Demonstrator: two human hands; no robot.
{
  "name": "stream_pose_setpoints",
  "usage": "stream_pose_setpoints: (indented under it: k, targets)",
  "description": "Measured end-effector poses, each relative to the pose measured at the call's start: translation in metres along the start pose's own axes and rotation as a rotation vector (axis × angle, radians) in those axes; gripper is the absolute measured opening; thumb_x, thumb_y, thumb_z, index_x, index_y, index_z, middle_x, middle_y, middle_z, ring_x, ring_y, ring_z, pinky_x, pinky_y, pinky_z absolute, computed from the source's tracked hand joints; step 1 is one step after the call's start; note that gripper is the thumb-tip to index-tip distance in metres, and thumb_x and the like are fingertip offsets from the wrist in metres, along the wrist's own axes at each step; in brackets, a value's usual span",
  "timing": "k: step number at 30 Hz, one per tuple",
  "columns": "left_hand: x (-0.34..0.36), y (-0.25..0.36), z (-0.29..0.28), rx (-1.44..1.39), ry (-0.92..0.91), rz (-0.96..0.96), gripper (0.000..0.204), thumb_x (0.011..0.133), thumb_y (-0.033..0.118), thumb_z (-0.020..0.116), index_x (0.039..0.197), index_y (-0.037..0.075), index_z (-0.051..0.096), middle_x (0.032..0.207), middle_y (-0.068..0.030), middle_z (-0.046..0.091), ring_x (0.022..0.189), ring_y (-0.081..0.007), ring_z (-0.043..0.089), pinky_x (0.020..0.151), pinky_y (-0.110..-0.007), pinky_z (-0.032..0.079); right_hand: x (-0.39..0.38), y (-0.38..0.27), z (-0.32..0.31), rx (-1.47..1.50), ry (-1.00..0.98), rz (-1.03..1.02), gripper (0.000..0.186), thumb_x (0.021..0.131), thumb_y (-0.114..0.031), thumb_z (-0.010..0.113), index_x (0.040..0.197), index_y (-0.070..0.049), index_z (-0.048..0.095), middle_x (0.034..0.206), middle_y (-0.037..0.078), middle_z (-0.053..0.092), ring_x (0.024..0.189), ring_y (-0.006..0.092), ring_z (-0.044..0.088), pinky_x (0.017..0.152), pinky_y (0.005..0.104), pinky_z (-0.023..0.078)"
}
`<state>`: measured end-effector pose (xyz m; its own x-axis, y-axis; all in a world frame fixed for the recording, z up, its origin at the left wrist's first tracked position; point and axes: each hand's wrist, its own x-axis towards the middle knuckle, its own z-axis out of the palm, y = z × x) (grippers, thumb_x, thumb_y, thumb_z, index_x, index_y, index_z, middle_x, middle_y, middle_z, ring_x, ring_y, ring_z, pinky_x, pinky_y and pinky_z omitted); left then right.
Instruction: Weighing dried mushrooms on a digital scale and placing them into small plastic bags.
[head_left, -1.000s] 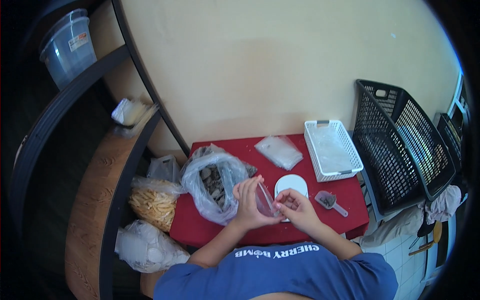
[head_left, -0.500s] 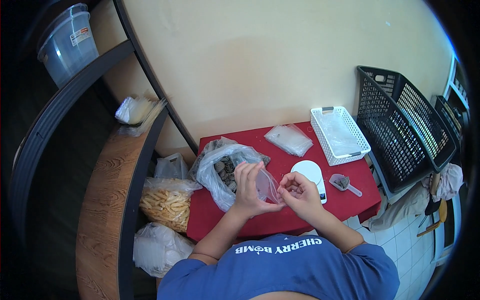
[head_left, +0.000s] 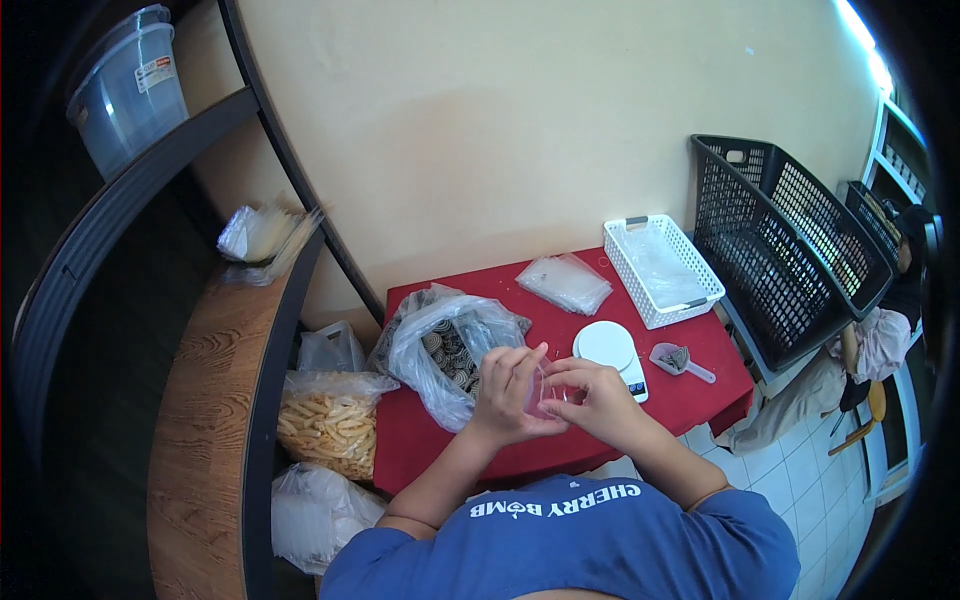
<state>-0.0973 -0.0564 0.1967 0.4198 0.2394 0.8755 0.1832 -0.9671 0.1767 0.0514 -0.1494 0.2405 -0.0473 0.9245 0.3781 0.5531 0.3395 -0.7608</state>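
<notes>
A small clear plastic bag (head_left: 536,388) is held between both hands over the near edge of the red-covered table (head_left: 420,450). My left hand (head_left: 503,395) curves round one side of it, fingers raised and thumb below. My right hand (head_left: 600,402) pinches the bag's other side with bent fingers. Just left of my hands sits a large open plastic bag (head_left: 425,375) of dark spiral-patterned pieces (head_left: 455,355). Beyond my right hand stands a white kitchen scale (head_left: 603,343), its round plate bare. A clear scoop (head_left: 699,372) with a few dark pieces lies right of the scale.
Flat clear bags (head_left: 565,283) lie at the table's back. A white basket (head_left: 683,313) holds more clear plastic; a large black crate (head_left: 745,215) stands to its right. Left are a wooden shelf (head_left: 205,400), a bag of pale yellow snack sticks (head_left: 325,425) and a whitish plastic bag (head_left: 320,515).
My right hand has moved slightly left, closer to my left hand, and the small bag shows less between them. The whole view has shifted a little.
</notes>
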Motion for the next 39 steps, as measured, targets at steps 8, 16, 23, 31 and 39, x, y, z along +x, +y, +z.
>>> stream_pose_setpoints:
  k: [8,16,23,31,39]
  targets:
    - [0.003,-0.002,0.004,-0.058,-0.166,-0.068,0.093,0.050,0.040,0.081,0.131,0.008,0.049,0.112,-0.0099,0.050,0.106,-0.0284,0.049,0.091,-0.044,0.039,-0.006,0.004,-0.016,0.066,-0.007,0.070,0.049,0.068,-0.011,0.082,0.112,0.001,0.063,0.118,0.013,0.060,0.093,0.0207,0.065,0.067,0.0274,0.058]
    - [0.005,-0.016,0.008,0.229,-0.317,-0.203,0.103,0.050,0.055,0.080,0.135,0.010,0.045,0.118,-0.0109,0.048,0.116,-0.0301,0.042,0.102,-0.054,0.024,-0.018,0.025,-0.061,0.100,0.092,0.020,0.059,0.062,-0.015,0.086,0.114,-0.002,0.063,0.116,0.010,0.061,0.097,0.0183,0.063,0.069,0.0284,0.059]
    - [0.030,0.029,0.050,0.100,-0.391,-0.327,0.115,0.050,0.061,0.080,0.142,0.009,0.035,0.144,-0.0128,0.036,0.137,-0.0314,0.027,0.105,-0.069,0.003,-0.039,0.073,-0.098,-0.139,0.065,0.016,0.056,0.061,-0.026,0.087,0.105,0.000,0.066,0.108,0.013,0.064,0.089,0.0249,0.065,0.075,0.0341,0.054]
    - [0.012,0.063,0.137,-0.123,-0.346,-0.325,0.088,0.056,0.043,0.084,0.130,0.009,0.049,0.121,-0.0060,0.057,0.116,-0.0234,0.054,0.107,-0.053,0.023,-0.064,0.109,-0.123,-0.011,-0.027,0.172,0.046,0.068,-0.027,0.083,0.102,-0.002,0.065,0.108,0.014,0.062,0.095,0.0279,0.063,0.078,0.0375,0.052]
    - [-0.006,0.054,0.140,-0.277,-0.292,-0.713,0.099,0.058,0.037,0.088,0.136,0.001,0.038,0.121,-0.0184,0.051,0.116,-0.0303,0.051,0.101,-0.042,0.040,-0.123,0.218,-0.146,-0.712,0.200,0.611,0.055,0.074,-0.028,0.078,0.121,-0.010,0.056,0.116,0.010,0.058,0.114,0.0302,0.050,0.092,0.0534,0.038]
